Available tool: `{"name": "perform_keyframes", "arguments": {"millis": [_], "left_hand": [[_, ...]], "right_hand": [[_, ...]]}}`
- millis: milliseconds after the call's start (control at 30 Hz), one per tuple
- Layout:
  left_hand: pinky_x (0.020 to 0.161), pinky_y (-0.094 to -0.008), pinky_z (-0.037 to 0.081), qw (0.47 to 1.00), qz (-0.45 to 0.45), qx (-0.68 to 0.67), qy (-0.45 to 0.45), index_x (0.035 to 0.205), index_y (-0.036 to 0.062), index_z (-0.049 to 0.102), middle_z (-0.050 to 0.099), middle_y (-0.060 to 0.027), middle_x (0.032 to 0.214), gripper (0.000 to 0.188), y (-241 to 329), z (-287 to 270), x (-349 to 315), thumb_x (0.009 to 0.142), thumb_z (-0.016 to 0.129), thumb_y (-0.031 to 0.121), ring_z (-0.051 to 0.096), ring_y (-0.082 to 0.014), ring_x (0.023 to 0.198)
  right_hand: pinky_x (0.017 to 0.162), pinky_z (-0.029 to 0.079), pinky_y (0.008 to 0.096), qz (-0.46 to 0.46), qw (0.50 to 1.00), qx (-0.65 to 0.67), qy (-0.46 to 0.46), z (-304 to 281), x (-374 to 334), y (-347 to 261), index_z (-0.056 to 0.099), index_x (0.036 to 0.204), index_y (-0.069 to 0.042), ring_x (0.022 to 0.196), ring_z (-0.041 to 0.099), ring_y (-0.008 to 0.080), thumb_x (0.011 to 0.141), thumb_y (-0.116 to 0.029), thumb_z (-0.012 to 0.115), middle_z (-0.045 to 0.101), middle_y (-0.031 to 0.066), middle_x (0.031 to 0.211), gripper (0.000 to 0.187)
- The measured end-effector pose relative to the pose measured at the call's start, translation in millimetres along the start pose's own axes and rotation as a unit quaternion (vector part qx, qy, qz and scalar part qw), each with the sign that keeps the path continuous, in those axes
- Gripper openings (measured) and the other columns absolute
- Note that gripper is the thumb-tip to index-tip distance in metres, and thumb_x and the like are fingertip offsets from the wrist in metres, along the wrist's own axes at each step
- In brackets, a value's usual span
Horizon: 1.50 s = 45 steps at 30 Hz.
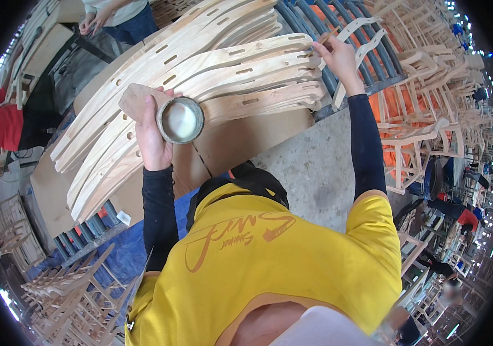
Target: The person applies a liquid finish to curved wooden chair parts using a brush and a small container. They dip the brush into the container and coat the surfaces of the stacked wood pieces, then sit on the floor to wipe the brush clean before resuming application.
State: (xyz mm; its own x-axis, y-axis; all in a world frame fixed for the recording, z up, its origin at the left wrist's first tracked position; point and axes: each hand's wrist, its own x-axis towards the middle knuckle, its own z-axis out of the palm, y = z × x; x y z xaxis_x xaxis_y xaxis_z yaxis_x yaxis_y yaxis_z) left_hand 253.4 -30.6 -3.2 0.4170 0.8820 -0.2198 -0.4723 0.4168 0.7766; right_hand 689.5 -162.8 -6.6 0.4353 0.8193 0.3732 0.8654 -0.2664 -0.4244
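Note:
My left hand [155, 138] is closed round a round grey cup [200, 128] with a milky white liquid [180, 121] inside. A flat, light-brown wooden piece [134, 99] juts out beside the cup, under my fingers; whether it is the cup's handle I cannot tell. Up to the right, my right hand [342, 62] pinches a thin brown stick [331, 36], its tip too small to make out. That hand is by the right ends of several long, curved wooden slats [258, 60] with oval slots, laid side by side. Their left ends reach past my left hand.
Brown cardboard [246, 141] lies under the slats. Dark rollers [367, 69] run at the right, with pale curved wooden parts [357, 26] on them. Stacked wooden frames [425, 121] stand beyond, more [79, 300] at the lower left. Another person's hands [95, 20] are across the slats.

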Motion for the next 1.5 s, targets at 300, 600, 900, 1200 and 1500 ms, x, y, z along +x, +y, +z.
{"name": "perform_keyframes", "arguments": {"millis": [300, 600, 900, 1200, 1500], "left_hand": [[0.097, -0.0417, 0.055, 1.0, -0.002, -0.01, 0.004, 0.13, -0.0066, 0.049, 0.065, -0.0212, 0.116, 0.041, 2.1, -0.8, -1.9, 0.107, 0.047, 0.027, 0.066, -0.0323, 0.108], [0.094, -0.0399, 0.056, 1.0, -0.003, -0.001, 0.018, 0.129, -0.0065, 0.049, 0.066, -0.0206, 0.114, 0.04, 2.8, 2.2, 3.3, 0.106, 0.049, 0.026, 0.067, -0.0304, 0.106], [0.091, -0.0372, 0.057, 1.0, 0.011, 0.002, 0.01, 0.129, -0.0067, 0.052, 0.068, -0.0214, 0.114, 0.039, 3.0, 16.0, 14.9, 0.106, 0.05, 0.025, 0.069, -0.0288, 0.102], [0.093, -0.0392, 0.057, 0.995, 0.067, 0.062, -0.038, 0.129, -0.0072, 0.051, 0.067, -0.0203, 0.116, 0.04, 16.7, 49.0, 22.3, 0.106, 0.048, 0.025, 0.07, -0.0295, 0.104], [0.086, -0.0357, 0.059, 0.985, 0.135, 0.07, -0.087, 0.125, -0.0075, 0.054, 0.069, -0.0191, 0.109, 0.039, 26.4, 69.7, 13.1, 0.105, 0.051, 0.026, 0.071, -0.0257, 0.096]], "right_hand": [[0.068, 0.053, 0.0245, 0.06, 0.997, 0.024, -0.03, -14.1, 3.7, 2.7, 0.072, 0.097, -0.004, 0.074, 0.071, 0.0103, 0.092, -0.027, 0.074, 0.073, 0.0045, 0.079, 0.024], [0.065, 0.053, 0.0274, 0.039, 0.987, 0.158, -0.016, 2.2, 3.1, 8.9, 0.072, 0.094, -0.004, 0.072, 0.072, 0.0137, 0.089, -0.027, 0.075, 0.074, 0.0063, 0.076, 0.024], [0.072, 0.055, 0.0287, 0.023, 0.997, 0.066, -0.022, -33.8, -3.4, -0.1, 0.071, 0.1, 0.0, 0.078, 0.074, 0.0171, 0.092, -0.012, 0.07, 0.075, 0.0118, 0.084, 0.015], [0.082, 0.057, 0.0289, 0.006, 0.884, 0.466, -0.04, -42.3, -43.2, -173.5, 0.064, 0.107, 0.005, 0.09, 0.073, 0.0203, 0.098, -0.009, 0.065, 0.073, 0.0161, 0.1, 0.017], [0.079, 0.057, 0.0265, -0.063, 0.904, 0.422, -0.03, -1.6, -69.2, -221.8, 0.069, 0.098, 0.004, 0.086, 0.071, 0.0156, 0.092, -0.004, 0.072, 0.074, 0.0114, 0.094, 0.01]]}}
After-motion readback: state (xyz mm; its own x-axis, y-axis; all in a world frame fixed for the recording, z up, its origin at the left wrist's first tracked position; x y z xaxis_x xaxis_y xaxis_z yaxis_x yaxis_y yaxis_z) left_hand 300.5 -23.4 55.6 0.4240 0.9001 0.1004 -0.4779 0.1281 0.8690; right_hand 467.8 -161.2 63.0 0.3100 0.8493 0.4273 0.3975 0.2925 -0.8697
